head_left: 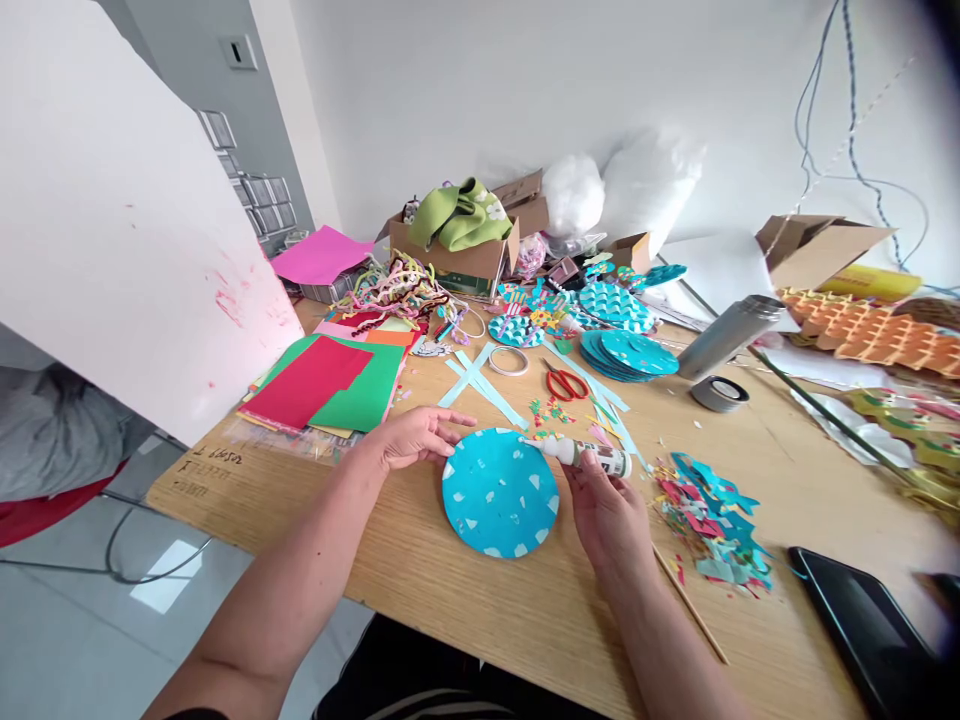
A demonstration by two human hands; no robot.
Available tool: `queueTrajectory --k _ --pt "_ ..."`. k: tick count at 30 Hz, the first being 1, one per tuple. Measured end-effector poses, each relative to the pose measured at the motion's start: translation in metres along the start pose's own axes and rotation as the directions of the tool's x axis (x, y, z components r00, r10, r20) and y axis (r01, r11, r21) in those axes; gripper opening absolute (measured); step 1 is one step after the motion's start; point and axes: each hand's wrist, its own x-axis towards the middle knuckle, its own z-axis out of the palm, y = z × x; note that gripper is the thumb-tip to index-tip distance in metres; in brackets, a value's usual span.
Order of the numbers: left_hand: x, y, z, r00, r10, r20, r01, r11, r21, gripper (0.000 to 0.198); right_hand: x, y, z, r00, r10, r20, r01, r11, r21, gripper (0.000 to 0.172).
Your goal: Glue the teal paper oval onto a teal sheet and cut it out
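A round blue paper plate (501, 495) with pale patches lies on the wooden table in front of me. At its upper left edge is my left hand (416, 437), fingers stretched out and the fingertips by the rim. My right hand (607, 505) is wrapped round a white glue bottle (592, 456), held on its side. The bottle's nozzle points left, over the plate's upper right rim. Tiny coloured paper scraps (551, 411) lie just beyond the bottle, near red-handled scissors (565, 381).
Stacked blue plates (630, 355) stand behind, beside a steel flask (731, 335). Coloured sheets (330, 385) lie at left. Right of my hand are a heap of paper cuttings (712, 515), a thin stick (690, 605) and a phone (862, 625). A roll of tape (508, 361) rests near pale strips.
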Motion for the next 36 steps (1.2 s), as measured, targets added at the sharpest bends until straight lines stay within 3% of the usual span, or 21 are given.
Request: queueTrajectory --k 19,24,28,33,36 --pt "-0.002 0.005 -0.007 0.99 0.03 -0.141 -0.042 0.995 -0.088 0.057 -0.009 -0.013 -0.005 0.99 -0.141 -0.031 0.14 0.989 -0.041 0.024" --pt "-0.003 0.005 -0.007 0.981 0.036 -0.191 -0.05 0.996 -0.071 0.057 -0.011 -0.015 -0.003 0.992 -0.122 -0.014 0.122 0.993 -0.002 0.022" --pt "-0.001 0.003 -0.008 0.986 0.023 -0.166 -0.035 0.997 -0.072 0.056 -0.019 -0.022 0.002 0.995 -0.085 0.056 0.084 0.996 0.021 0.026" --pt "0.0 0.002 -0.007 0.988 0.013 -0.155 -0.022 0.998 -0.056 0.057 -0.029 -0.02 0.017 0.978 0.044 0.203 -0.012 0.988 -0.157 0.03" --pt "-0.001 0.003 -0.005 0.988 0.003 -0.152 -0.01 0.999 -0.047 0.057 -0.03 -0.013 0.029 0.963 0.112 0.246 -0.045 0.964 -0.262 0.043"
